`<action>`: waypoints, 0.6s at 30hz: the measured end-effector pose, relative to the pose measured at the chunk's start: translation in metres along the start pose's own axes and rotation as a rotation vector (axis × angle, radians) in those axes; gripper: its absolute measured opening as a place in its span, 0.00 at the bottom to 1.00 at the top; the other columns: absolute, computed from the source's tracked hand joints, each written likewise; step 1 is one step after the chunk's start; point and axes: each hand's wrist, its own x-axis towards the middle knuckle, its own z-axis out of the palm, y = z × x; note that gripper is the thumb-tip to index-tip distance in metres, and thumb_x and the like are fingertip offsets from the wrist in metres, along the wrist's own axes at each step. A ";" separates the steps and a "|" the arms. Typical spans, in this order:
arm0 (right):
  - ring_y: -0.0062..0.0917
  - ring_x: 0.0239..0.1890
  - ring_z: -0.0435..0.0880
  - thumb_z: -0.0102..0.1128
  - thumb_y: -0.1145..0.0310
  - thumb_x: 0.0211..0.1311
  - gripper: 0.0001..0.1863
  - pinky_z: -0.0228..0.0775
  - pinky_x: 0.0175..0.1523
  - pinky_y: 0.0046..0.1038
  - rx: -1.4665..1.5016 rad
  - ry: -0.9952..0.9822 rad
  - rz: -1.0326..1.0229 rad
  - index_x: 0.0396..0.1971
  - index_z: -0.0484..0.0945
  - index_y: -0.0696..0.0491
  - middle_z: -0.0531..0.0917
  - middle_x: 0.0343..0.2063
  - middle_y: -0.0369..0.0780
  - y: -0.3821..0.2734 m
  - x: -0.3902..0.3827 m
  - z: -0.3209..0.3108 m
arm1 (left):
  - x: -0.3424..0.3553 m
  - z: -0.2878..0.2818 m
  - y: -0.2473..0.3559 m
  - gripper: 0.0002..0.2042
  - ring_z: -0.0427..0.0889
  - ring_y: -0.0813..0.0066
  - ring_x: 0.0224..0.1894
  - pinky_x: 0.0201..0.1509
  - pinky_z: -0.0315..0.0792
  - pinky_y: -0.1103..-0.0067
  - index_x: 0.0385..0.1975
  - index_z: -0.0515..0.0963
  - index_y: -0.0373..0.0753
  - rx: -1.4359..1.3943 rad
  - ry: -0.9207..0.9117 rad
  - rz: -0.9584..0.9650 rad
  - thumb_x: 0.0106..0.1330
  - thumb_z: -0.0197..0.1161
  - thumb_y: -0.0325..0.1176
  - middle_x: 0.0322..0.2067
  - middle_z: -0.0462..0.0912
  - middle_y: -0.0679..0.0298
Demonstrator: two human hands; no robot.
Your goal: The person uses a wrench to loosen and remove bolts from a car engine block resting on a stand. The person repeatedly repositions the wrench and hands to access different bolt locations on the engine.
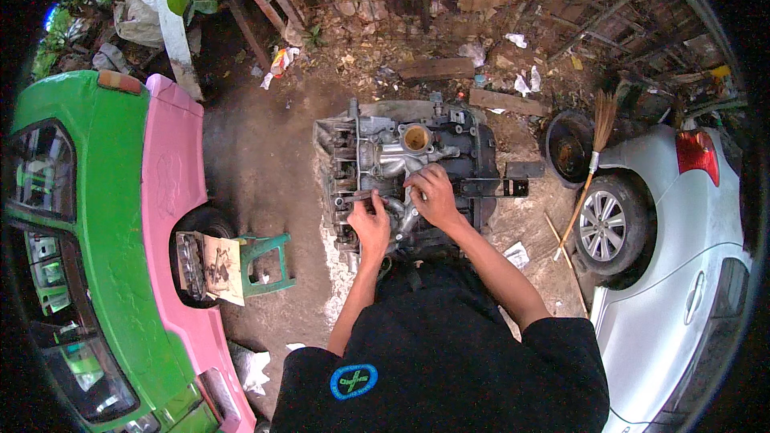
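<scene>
A grey metal engine (469, 162) stands on the ground in front of me, with a cast manifold (391, 162) and a round brownish opening (415, 138) on top. My left hand (370, 224) is at the engine's near left part, thumb and index finger closed beside a row of valve-gear parts (343, 184). What lies between those fingers is too small to name. To its right, my right hand (433, 195) rests over the middle of the manifold. Its fingers are curled together and pointing left, and they hide whatever they grip.
A green and pink vehicle (172, 144) stands at left, a silver car (670, 216) at right. Beside the pink panel, a green stool (255, 250) bears cardboard (227, 269) and a metal engine part (191, 265). A broom (593, 162) leans near a black tub (568, 148). Planks and litter lie beyond.
</scene>
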 end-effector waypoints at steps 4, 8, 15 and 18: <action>0.38 0.45 0.77 0.64 0.75 0.47 0.11 0.68 0.58 0.42 -0.010 -0.015 0.017 0.33 0.79 0.51 0.82 0.37 0.40 -0.001 -0.001 -0.001 | -0.005 0.000 0.001 0.10 0.83 0.60 0.22 0.27 0.73 0.69 0.32 0.76 0.28 0.040 0.004 0.080 0.70 0.60 0.30 0.22 0.84 0.52; 0.37 0.45 0.77 0.64 0.76 0.47 0.10 0.69 0.58 0.42 -0.002 -0.011 0.019 0.33 0.79 0.51 0.82 0.36 0.40 -0.002 0.001 -0.001 | -0.007 0.001 0.001 0.10 0.82 0.61 0.20 0.25 0.72 0.69 0.31 0.76 0.27 0.065 0.034 0.079 0.70 0.60 0.30 0.21 0.83 0.51; 0.37 0.42 0.76 0.62 0.78 0.48 0.08 0.68 0.53 0.40 0.000 0.036 -0.023 0.30 0.79 0.52 0.81 0.32 0.39 -0.004 0.003 -0.001 | -0.007 0.002 -0.003 0.10 0.82 0.66 0.19 0.23 0.71 0.70 0.31 0.76 0.28 0.009 0.057 0.031 0.70 0.61 0.30 0.20 0.82 0.52; 0.37 0.42 0.77 0.62 0.78 0.49 0.08 0.68 0.53 0.40 -0.006 0.032 -0.022 0.30 0.79 0.52 0.81 0.33 0.39 -0.002 0.002 -0.001 | -0.007 0.003 0.001 0.10 0.83 0.64 0.20 0.24 0.71 0.71 0.32 0.77 0.28 0.083 0.067 0.154 0.70 0.62 0.30 0.21 0.83 0.52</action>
